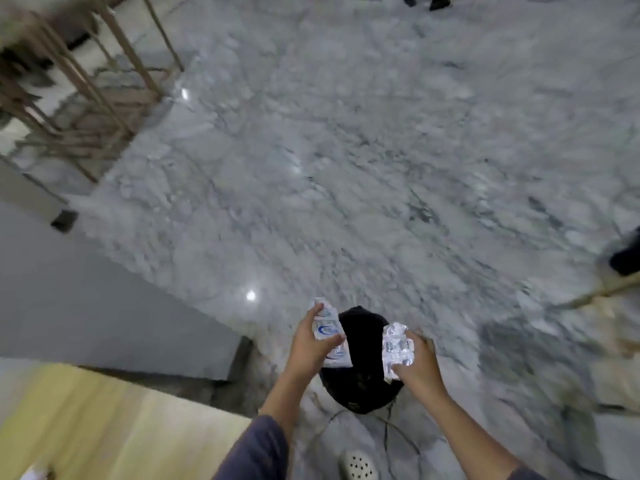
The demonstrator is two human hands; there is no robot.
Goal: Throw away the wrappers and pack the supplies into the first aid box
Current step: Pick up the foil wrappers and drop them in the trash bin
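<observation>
Over the black bin (360, 382) on the marble floor (346, 168), left hand (308, 344) grips a white-and-blue wrapper (329, 337), right hand (415, 365) clutches a foil wrapper (396, 348) — 2 held above it.

I look down on what appears to be a home interior or hall, its polished grey-white marble floor (346, 150) reflecting ceiling lights. Thin wooden furniture legs (114, 64) stand at upper left beside a grey wall (69, 289). A black bin (363, 368) and a perforated white slipper (358, 465) sit near a pale wooden surface (121, 427).
</observation>
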